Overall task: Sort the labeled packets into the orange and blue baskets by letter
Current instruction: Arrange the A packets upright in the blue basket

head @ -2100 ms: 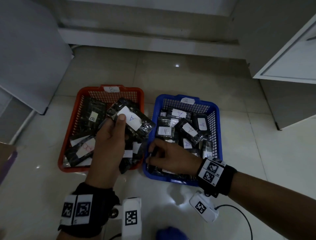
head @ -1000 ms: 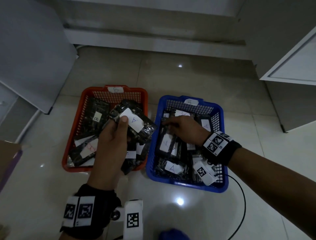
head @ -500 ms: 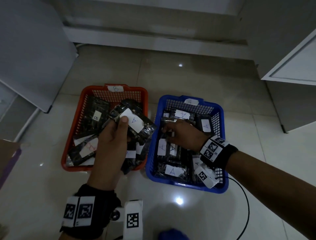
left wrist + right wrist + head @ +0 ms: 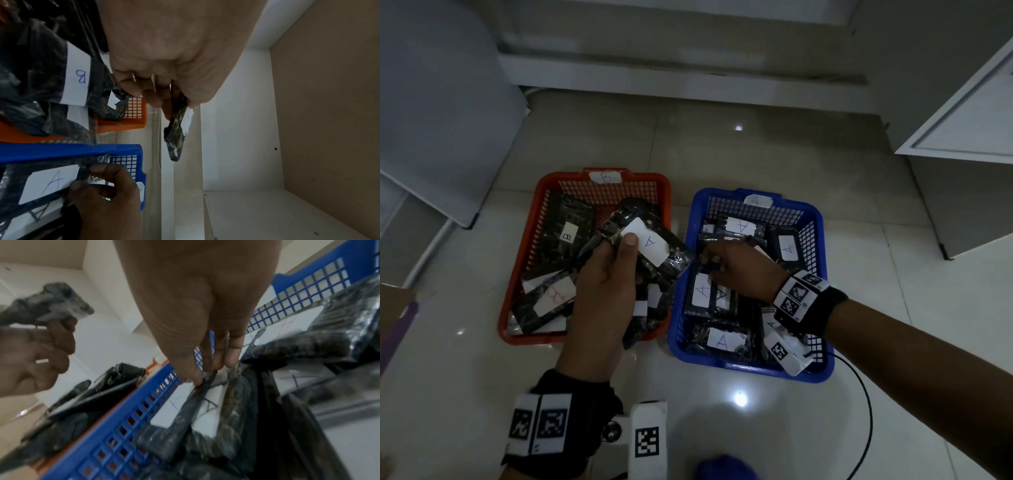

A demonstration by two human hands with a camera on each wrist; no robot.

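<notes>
- The left hand (image 4: 606, 274) holds a black packet labeled A (image 4: 650, 246) above the orange basket (image 4: 517, 274); the thumb presses on its white label and the fingers curl under it.
- The right hand (image 4: 739, 270) is inside the blue basket (image 4: 822, 246), at its left side, and its fingertips (image 4: 205, 369) pinch the edge of a dark packet (image 4: 205, 402) which lies there among other packets marked A.
- The orange basket, with a B tag at its far rim, stands left of the blue basket and contains packets, one marked B (image 4: 566, 236).
- Both baskets stand on a pale tiled floor (image 4: 722, 147).
</notes>
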